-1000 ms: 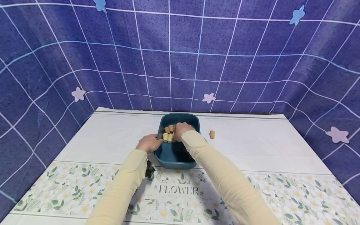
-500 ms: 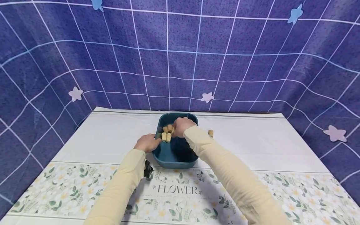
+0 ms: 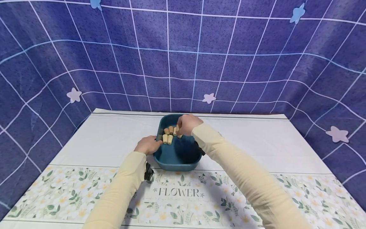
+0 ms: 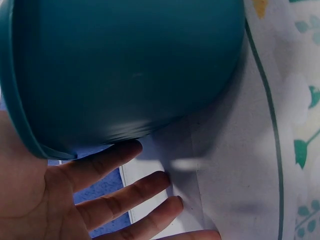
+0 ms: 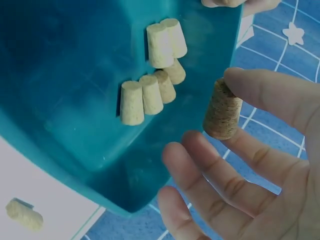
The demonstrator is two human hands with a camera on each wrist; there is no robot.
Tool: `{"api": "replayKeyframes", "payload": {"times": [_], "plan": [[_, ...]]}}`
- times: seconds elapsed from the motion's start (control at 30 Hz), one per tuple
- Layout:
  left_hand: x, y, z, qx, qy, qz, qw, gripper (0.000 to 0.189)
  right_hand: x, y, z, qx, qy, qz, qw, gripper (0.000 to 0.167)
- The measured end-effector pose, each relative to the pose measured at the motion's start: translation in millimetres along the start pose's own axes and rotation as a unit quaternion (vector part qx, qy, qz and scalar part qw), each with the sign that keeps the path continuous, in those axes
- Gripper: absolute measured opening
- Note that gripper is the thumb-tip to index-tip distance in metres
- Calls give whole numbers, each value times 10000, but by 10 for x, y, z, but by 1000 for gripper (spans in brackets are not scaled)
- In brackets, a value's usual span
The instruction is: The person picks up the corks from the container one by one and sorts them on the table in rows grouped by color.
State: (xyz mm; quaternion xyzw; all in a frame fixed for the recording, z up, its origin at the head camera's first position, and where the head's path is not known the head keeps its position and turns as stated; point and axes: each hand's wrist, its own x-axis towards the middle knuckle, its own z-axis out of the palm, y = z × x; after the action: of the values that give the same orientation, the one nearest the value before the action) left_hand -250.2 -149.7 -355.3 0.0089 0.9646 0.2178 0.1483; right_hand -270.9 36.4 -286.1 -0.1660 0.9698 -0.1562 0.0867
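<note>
Near the far end of a dark teal plastic bin (image 3: 177, 167), my right hand (image 3: 189, 124) pinches a cork stopper (image 5: 222, 111) between thumb and forefinger. Its other fingers are spread loosely, as the right wrist view shows. Below it, several corks (image 5: 132, 102) stand grouped on the bin floor. My left hand (image 3: 148, 145) holds the bin's left rim, thumb over the edge and fingers outside. In the left wrist view one fingertip (image 4: 131, 148) touches the outer wall; the thumb is hidden there.
A loose cork (image 5: 24, 215) lies on the white tabletop outside the bin; my right sleeve (image 3: 240, 168) hides it in the head view. A floral strip (image 3: 85, 197) runs along the near side. Blue curtain (image 3: 183, 57) encloses the back and sides.
My right hand has lifted slightly up and to the right with the cork, showing another cork on the bin floor. My left hand stays on the rim. The view has shifted a little.
</note>
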Motion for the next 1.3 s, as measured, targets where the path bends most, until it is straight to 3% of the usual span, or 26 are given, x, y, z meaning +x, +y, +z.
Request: {"api": "replayKeyframes", "payload": {"times": [0.2, 0.67, 1.3], "plan": [[4, 2, 10, -79, 10, -53, 10000, 53, -65, 85, -85, -29, 23, -44, 10000, 16], [-11, -1, 11, -105, 59, -10, 9999, 52, -124, 417, -238, 57, 53, 183, 9998, 42], [-13, 8, -8, -71, -30, -8, 10000, 54, -226, 972, -313, 172, 208, 268, 9993, 44]]}}
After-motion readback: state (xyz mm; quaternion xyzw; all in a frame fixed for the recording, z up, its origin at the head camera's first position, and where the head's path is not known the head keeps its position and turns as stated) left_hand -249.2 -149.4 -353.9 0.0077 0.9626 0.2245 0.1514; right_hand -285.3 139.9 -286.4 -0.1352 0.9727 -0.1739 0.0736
